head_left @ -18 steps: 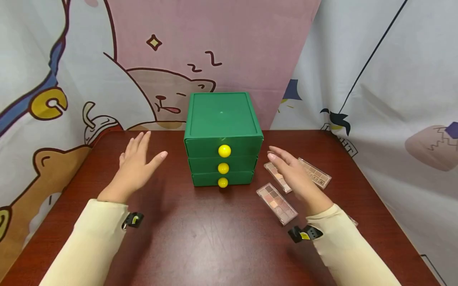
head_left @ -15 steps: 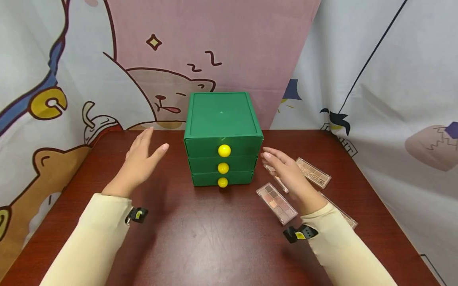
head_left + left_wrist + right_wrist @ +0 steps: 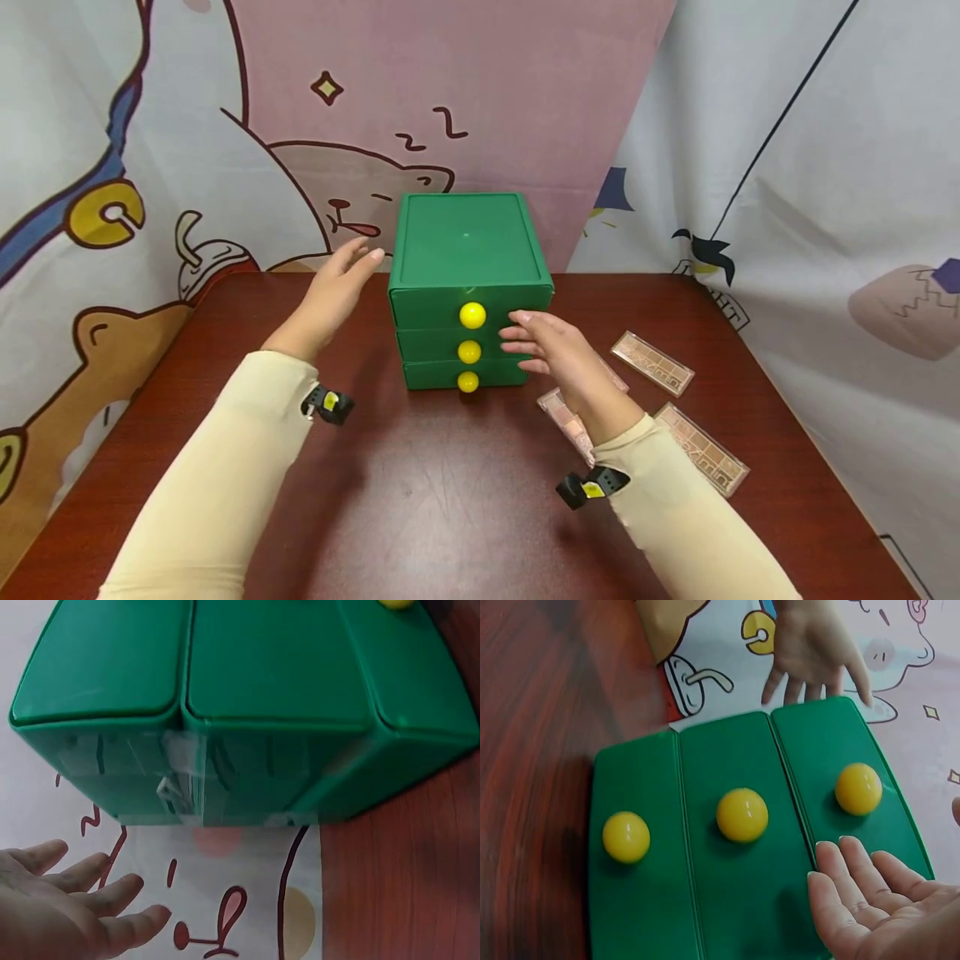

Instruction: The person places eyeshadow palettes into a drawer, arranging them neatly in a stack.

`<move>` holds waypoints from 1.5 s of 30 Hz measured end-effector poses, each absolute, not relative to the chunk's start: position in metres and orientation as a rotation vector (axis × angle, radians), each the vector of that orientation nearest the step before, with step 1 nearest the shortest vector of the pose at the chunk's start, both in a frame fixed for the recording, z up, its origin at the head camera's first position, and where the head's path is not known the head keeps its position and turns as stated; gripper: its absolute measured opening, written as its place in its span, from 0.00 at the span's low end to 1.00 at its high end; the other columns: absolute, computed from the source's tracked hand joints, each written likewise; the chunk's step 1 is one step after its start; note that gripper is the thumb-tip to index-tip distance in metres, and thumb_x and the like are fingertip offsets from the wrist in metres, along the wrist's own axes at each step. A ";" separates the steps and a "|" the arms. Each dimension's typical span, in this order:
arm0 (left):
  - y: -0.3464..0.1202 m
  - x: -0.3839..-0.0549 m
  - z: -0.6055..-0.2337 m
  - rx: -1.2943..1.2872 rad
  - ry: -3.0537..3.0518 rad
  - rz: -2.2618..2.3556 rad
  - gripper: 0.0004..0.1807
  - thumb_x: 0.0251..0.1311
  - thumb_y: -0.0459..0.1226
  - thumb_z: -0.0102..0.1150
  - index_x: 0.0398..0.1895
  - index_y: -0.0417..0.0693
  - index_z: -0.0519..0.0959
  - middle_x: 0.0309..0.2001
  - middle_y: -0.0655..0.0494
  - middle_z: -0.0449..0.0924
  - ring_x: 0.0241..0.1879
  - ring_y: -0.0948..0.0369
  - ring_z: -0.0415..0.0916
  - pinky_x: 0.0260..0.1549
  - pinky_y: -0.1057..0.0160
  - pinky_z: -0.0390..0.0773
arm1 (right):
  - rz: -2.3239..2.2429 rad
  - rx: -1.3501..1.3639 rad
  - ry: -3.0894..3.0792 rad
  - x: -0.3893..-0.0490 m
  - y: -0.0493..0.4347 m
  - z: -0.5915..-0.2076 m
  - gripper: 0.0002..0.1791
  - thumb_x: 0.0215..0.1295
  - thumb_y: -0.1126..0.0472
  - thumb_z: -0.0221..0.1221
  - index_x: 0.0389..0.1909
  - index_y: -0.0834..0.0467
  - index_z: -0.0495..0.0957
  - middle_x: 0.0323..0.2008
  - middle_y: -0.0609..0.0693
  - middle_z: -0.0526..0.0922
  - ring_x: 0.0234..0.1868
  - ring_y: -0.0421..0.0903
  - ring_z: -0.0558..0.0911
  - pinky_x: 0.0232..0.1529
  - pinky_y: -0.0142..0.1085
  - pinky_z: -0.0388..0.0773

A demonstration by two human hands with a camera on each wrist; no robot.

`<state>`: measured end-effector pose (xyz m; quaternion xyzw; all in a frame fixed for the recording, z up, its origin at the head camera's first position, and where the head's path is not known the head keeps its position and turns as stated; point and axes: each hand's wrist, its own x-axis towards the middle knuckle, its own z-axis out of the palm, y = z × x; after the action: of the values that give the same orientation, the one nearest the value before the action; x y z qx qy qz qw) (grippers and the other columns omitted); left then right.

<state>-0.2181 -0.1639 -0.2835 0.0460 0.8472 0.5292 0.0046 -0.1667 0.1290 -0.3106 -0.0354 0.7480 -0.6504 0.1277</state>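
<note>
A green box with three stacked drawers (image 3: 468, 242) stands at the back middle of the table, each drawer front bearing a round yellow knob. My left hand (image 3: 333, 287) is raised beside its upper left edge, fingers extended; the left wrist view has these fingers (image 3: 112, 900) apart from the box's side. Before the right part of the drawer fronts hovers my right hand (image 3: 558, 358), fingers loosely extended. In the right wrist view its fingertips (image 3: 847, 844) lie just short of the top knob (image 3: 859, 789). Both hands are bare and hold nothing.
Several flat eyeshadow palettes lie right of the box: one (image 3: 652, 364) toward the back, one (image 3: 702, 450) beside the right sleeve, others partly hidden under my right hand. A cartoon-printed cloth (image 3: 562, 108) hangs right behind the dark red table (image 3: 420, 500).
The left hand has moved forward and right, up to the box's left side. The right hand has shifted left, from over the palettes to the drawer fronts. All drawers look unchanged.
</note>
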 end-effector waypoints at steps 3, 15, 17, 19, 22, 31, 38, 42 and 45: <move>-0.158 -0.223 -0.282 0.104 2.594 1.689 0.38 0.70 0.56 0.43 0.77 0.52 0.50 0.74 0.47 0.52 0.73 0.49 0.49 0.69 0.45 0.52 | -1.885 -0.091 2.127 -0.168 0.121 -0.312 0.30 0.72 0.44 0.47 0.66 0.60 0.66 0.59 0.60 0.76 0.57 0.53 0.77 0.55 0.44 0.74; -0.147 -0.235 -0.283 0.019 2.489 1.741 0.36 0.69 0.51 0.50 0.76 0.52 0.54 0.73 0.50 0.56 0.72 0.51 0.51 0.69 0.46 0.52 | -1.924 -0.033 1.873 -0.181 0.093 -0.316 0.29 0.74 0.44 0.42 0.63 0.62 0.66 0.58 0.60 0.77 0.54 0.51 0.80 0.48 0.37 0.76; -0.146 -0.236 -0.283 0.011 2.480 1.751 0.35 0.69 0.51 0.50 0.76 0.53 0.55 0.73 0.50 0.57 0.72 0.51 0.51 0.69 0.46 0.52 | -1.952 -0.017 1.839 -0.183 0.090 -0.316 0.29 0.74 0.43 0.42 0.61 0.62 0.67 0.58 0.60 0.78 0.53 0.50 0.81 0.48 0.36 0.76; -0.146 -0.236 -0.283 -0.008 2.471 1.765 0.35 0.69 0.50 0.51 0.75 0.54 0.56 0.72 0.51 0.57 0.72 0.52 0.52 0.69 0.46 0.52 | -1.980 -0.002 1.809 -0.184 0.088 -0.316 0.28 0.73 0.43 0.42 0.59 0.62 0.67 0.58 0.60 0.78 0.53 0.50 0.81 0.48 0.37 0.76; -0.146 -0.236 -0.283 -0.037 2.454 1.795 0.34 0.68 0.50 0.52 0.75 0.54 0.57 0.72 0.51 0.58 0.72 0.52 0.52 0.69 0.47 0.53 | -2.018 0.024 1.763 -0.185 0.084 -0.316 0.27 0.74 0.44 0.42 0.58 0.62 0.67 0.58 0.62 0.77 0.52 0.50 0.81 0.53 0.41 0.75; -0.145 -0.239 -0.290 -0.082 2.244 1.990 0.35 0.68 0.49 0.53 0.75 0.55 0.56 0.72 0.52 0.56 0.69 0.55 0.57 0.64 0.50 0.64 | -2.107 0.083 1.632 -0.185 0.073 -0.318 0.25 0.74 0.45 0.43 0.54 0.62 0.70 0.48 0.55 0.82 0.46 0.46 0.83 0.58 0.46 0.72; -0.145 -0.242 -0.294 -0.070 2.226 2.016 0.34 0.68 0.49 0.53 0.75 0.56 0.57 0.72 0.52 0.57 0.69 0.54 0.58 0.65 0.48 0.62 | -2.165 0.127 1.576 -0.183 0.070 -0.320 0.21 0.73 0.46 0.44 0.48 0.60 0.71 0.39 0.49 0.82 0.42 0.44 0.83 0.53 0.42 0.75; -0.143 -0.243 -0.296 -0.079 2.241 2.016 0.34 0.68 0.48 0.53 0.75 0.56 0.58 0.71 0.52 0.58 0.69 0.54 0.59 0.65 0.48 0.62 | -2.190 0.153 1.556 -0.182 0.069 -0.322 0.20 0.73 0.47 0.44 0.46 0.60 0.71 0.38 0.50 0.81 0.43 0.45 0.82 0.63 0.49 0.67; -0.142 -0.244 -0.298 -0.094 2.247 2.024 0.33 0.68 0.47 0.54 0.74 0.55 0.59 0.71 0.52 0.60 0.68 0.54 0.60 0.64 0.47 0.63 | -2.199 0.157 1.546 -0.181 0.069 -0.323 0.20 0.72 0.47 0.44 0.46 0.60 0.71 0.37 0.50 0.81 0.42 0.45 0.82 0.65 0.51 0.65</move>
<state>-0.2438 -0.1422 -0.2976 -0.0311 0.7414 0.6678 0.0581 -0.1811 0.0687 -0.3234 0.0568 0.5598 -0.7961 0.2226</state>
